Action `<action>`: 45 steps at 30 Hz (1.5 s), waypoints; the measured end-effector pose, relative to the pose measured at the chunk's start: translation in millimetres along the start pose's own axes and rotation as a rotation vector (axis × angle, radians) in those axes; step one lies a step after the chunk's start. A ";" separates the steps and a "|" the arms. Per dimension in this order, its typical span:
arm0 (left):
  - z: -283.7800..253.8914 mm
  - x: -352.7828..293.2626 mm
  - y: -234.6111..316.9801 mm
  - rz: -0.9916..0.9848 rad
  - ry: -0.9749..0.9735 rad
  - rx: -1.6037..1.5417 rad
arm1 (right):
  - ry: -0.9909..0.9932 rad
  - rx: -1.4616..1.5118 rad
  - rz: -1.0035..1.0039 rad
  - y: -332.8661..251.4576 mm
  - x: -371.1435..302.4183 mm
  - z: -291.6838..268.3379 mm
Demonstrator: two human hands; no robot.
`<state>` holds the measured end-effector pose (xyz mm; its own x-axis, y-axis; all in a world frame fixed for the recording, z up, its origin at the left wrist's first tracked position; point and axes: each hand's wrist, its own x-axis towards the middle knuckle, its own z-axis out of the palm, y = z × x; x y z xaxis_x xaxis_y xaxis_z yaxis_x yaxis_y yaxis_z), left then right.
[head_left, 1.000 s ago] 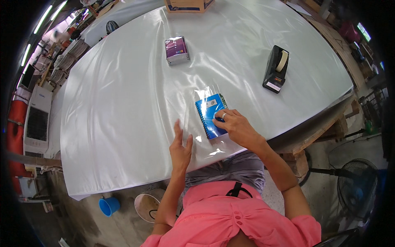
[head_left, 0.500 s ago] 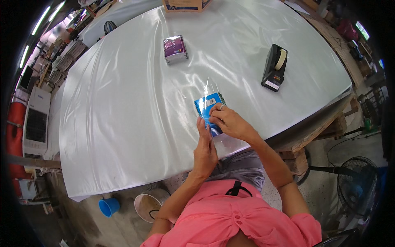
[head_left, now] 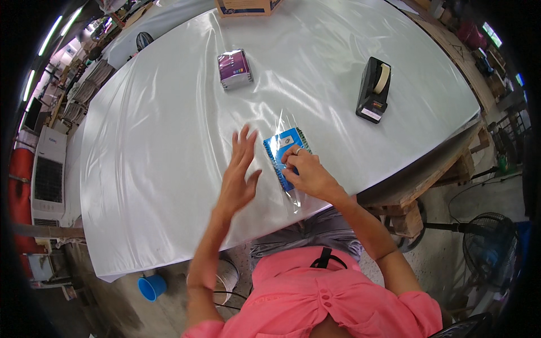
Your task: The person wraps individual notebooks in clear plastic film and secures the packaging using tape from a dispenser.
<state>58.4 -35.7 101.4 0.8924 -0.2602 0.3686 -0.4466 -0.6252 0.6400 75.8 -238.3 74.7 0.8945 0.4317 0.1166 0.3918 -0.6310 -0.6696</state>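
A pack of blue spiral-bound notebooks (head_left: 275, 147) lies near the table's front edge in a clear plastic sleeve (head_left: 296, 201), whose loose ends stick out at both sides. Over the blue cover rests my right hand (head_left: 310, 176), fingers curled together in a pinch; whatever is between the fingertips is hidden. To the left of the pack, my left hand (head_left: 241, 174) is raised with fingers spread, holding nothing. Farther off sits a wrapped stack of purple notebooks (head_left: 234, 69). A black tape dispenser (head_left: 373, 90) with a pale roll stands at the right.
A glossy whitish sheet (head_left: 152, 169) covers the table. At its far edge stands a cardboard box (head_left: 245, 8). Below the front edge are a blue bucket (head_left: 152, 288) and a pale bucket (head_left: 228, 276). A black fan (head_left: 490, 250) stands at the lower right, beside a wooden support (head_left: 406, 219).
My left hand has let go of the notebook pack and moved left, its fingers spreading. My right hand stays on the pack, whose lower sleeve end now shows.
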 end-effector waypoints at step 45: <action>28.0 85.9 -54.0 0.758 -0.380 0.450 | 0.063 -0.014 -0.307 35.8 -4.5 -53.7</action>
<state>161.0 -44.8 79.7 0.3725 -0.8834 0.2845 -0.9180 -0.3957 -0.0267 97.3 -297.4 89.6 0.7450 0.5631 0.3577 0.6486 -0.4860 -0.5858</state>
